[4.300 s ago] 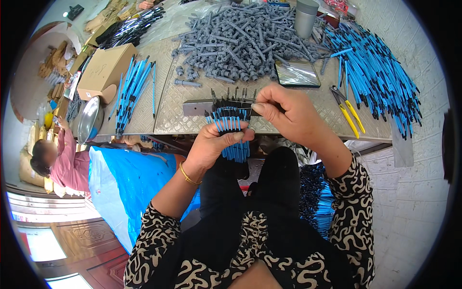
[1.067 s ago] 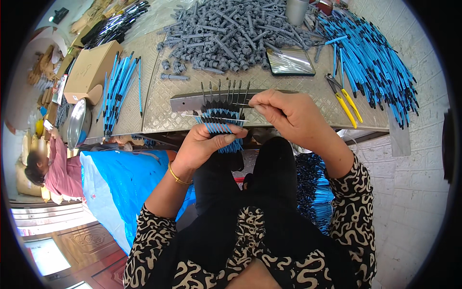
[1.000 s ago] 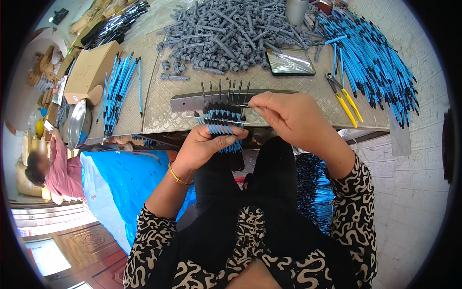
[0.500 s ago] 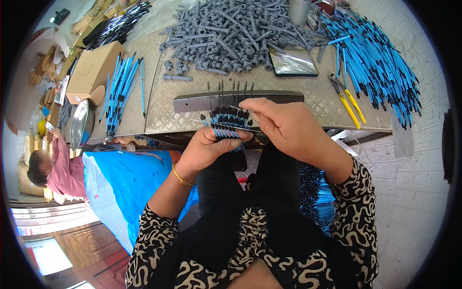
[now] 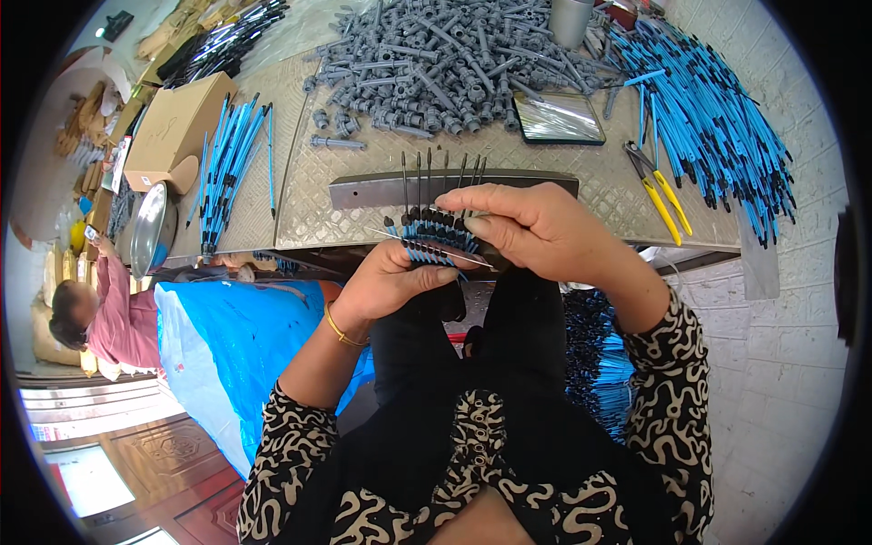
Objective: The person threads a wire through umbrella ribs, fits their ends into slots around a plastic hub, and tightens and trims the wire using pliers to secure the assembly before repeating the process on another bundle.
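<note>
My left hand (image 5: 391, 283) grips a fanned row of thin blue sticks with black ends (image 5: 423, 255), its thumb lying across the front. Several long dark tips (image 5: 420, 182) stand up out of that row. A thin metallic strip or wire (image 5: 484, 264) crosses the row at a slant. My right hand (image 5: 554, 234) is at the row's right side, forefinger and thumb curled close about the black ends. Whatever those fingertips pinch is hidden. Just behind both hands lies a long dark grey metal bar (image 5: 372, 193) on the table.
Grey plastic fittings (image 5: 418, 73) are heaped at the back, near a flat dark-framed tray (image 5: 559, 118). Yellow-handled pliers (image 5: 663, 204) and a blue stick pile (image 5: 708, 118) lie right. Left are a cardboard box (image 5: 177, 132), more sticks (image 5: 227, 173) and a blue bag (image 5: 245, 336). Another person (image 5: 118, 309) sits beyond.
My right hand has shifted slightly left over the black ends, its fingers flatter. The upright dark tips have spread differently, and the metallic strip slants more. My left hand keeps its grip.
</note>
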The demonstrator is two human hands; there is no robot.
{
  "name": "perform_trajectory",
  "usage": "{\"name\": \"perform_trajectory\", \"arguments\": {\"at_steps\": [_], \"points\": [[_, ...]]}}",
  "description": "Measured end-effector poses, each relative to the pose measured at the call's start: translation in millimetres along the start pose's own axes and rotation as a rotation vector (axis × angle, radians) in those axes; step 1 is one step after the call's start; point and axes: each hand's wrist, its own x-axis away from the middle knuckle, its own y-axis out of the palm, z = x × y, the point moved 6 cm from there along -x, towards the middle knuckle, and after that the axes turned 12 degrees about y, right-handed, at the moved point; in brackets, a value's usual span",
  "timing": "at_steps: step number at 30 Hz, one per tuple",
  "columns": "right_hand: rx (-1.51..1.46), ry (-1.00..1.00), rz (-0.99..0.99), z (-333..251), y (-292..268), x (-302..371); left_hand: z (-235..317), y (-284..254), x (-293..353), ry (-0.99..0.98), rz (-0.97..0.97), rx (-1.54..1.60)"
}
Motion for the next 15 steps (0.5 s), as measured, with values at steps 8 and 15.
{"name": "perform_trajectory", "arguments": {"at_steps": [8, 15], "points": [[0.238, -0.031, 0.007, -16.5, -0.1, -3.2, 4.2, 2.7, 1.0, -0.006, -0.019, -0.005], [0.281, 0.054, 0.035, -21.9, 5.6, -2.7, 2.5, -0.2, 6.1, -0.027, -0.004, -0.009]]}}
